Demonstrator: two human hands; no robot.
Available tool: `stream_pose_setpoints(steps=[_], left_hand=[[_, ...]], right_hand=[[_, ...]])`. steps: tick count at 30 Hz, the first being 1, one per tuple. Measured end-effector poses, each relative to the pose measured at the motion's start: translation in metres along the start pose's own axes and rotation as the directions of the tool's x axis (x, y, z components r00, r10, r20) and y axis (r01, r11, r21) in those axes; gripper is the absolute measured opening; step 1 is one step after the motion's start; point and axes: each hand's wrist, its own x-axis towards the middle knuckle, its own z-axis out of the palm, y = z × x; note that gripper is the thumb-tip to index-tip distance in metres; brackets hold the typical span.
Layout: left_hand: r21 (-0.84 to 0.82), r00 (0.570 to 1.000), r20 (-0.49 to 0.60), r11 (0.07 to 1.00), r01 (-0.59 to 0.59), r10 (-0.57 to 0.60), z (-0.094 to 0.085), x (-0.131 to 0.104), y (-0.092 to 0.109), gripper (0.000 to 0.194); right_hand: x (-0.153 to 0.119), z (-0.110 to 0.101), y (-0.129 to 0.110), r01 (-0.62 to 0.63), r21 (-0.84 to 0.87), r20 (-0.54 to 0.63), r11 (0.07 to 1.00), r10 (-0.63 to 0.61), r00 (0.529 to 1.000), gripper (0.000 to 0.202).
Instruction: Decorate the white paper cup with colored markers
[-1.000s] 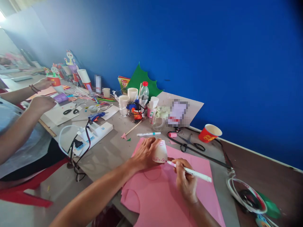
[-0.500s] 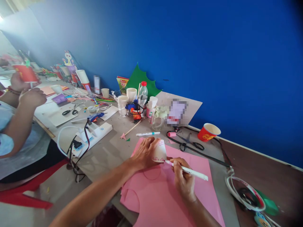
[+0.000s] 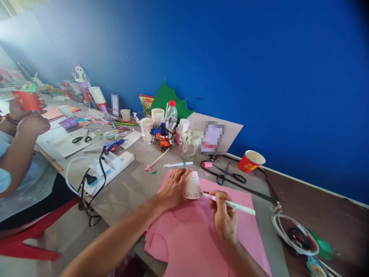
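Note:
My left hand (image 3: pixel 175 188) is wrapped round a white paper cup (image 3: pixel 192 186) that bears pink drawn marks, over pink paper (image 3: pixel 198 234). To its right, my right hand (image 3: pixel 225 215) grips a white marker (image 3: pixel 240 207); the tip is at the cup's lower right edge. Beyond the hands lie another white marker (image 3: pixel 178 164) with a blue-green band and a pink cap (image 3: pixel 206 164). Black-handled scissors (image 3: pixel 227 175) rest near a red paper cup (image 3: pixel 251 161).
On the left are a power strip (image 3: pixel 115 169), a blue glue gun (image 3: pixel 113 145) and a person holding a red cup (image 3: pixel 28 100). A bottle (image 3: pixel 172 113), cups and a glass jar (image 3: pixel 190 146) stand by the blue wall. Coiled cables (image 3: pixel 294 234) lie at right.
The view has shifted slightly, moving most things a little left. The marker in my right hand has tilted flatter, its tip slightly away from the cup's edge.

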Motion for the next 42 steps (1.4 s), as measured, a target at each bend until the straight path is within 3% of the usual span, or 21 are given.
stream_pose_setpoints(steps=[11,17,20,23,26,29,33,36,42], left_hand=[[-0.048,0.998,0.054,0.998,-0.04,0.043,0.001,-0.005,0.0,0.099],[-0.061,0.997,-0.055,0.997,-0.057,0.053,0.007,-0.004,-0.003,0.09],[-0.077,0.998,-0.061,0.996,-0.036,0.032,0.008,-0.004,-0.005,0.092],[-0.079,0.998,-0.063,0.996,-0.03,0.025,0.007,-0.004,-0.005,0.094],[-0.078,0.997,-0.083,0.997,-0.009,0.003,0.005,-0.003,-0.003,0.097],[-0.085,0.995,-0.093,0.996,0.039,-0.046,0.004,-0.002,0.0,0.094],[-0.121,0.995,-0.075,0.991,0.064,-0.073,0.003,-0.003,0.002,0.096],[-0.138,0.998,-0.059,0.99,0.024,-0.032,0.003,-0.004,0.001,0.097],[-0.135,0.997,-0.064,0.99,-0.04,0.031,0.006,-0.005,-0.001,0.096]], right_hand=[[0.002,0.001,0.002,-0.006,0.025,0.031,1.0,0.005,1.0,0.036],[0.001,0.005,-0.004,0.023,0.085,-0.009,0.996,-0.023,1.0,0.033],[0.001,0.007,-0.008,0.007,0.103,-0.035,0.995,-0.004,0.999,0.041],[0.002,0.006,-0.006,0.007,0.038,-0.008,0.999,-0.007,1.0,0.042],[0.006,0.002,0.002,0.128,-0.11,0.025,0.986,-0.126,0.992,0.029],[0.01,-0.001,0.01,0.341,-0.266,0.149,0.901,-0.311,0.938,0.02],[0.013,-0.002,0.012,0.549,-0.324,0.319,0.771,-0.458,0.83,0.028],[0.012,-0.002,0.01,0.603,-0.33,0.391,0.727,-0.476,0.788,0.026],[0.011,-0.009,0.017,0.639,-0.357,0.439,0.681,-0.482,0.758,0.028]])
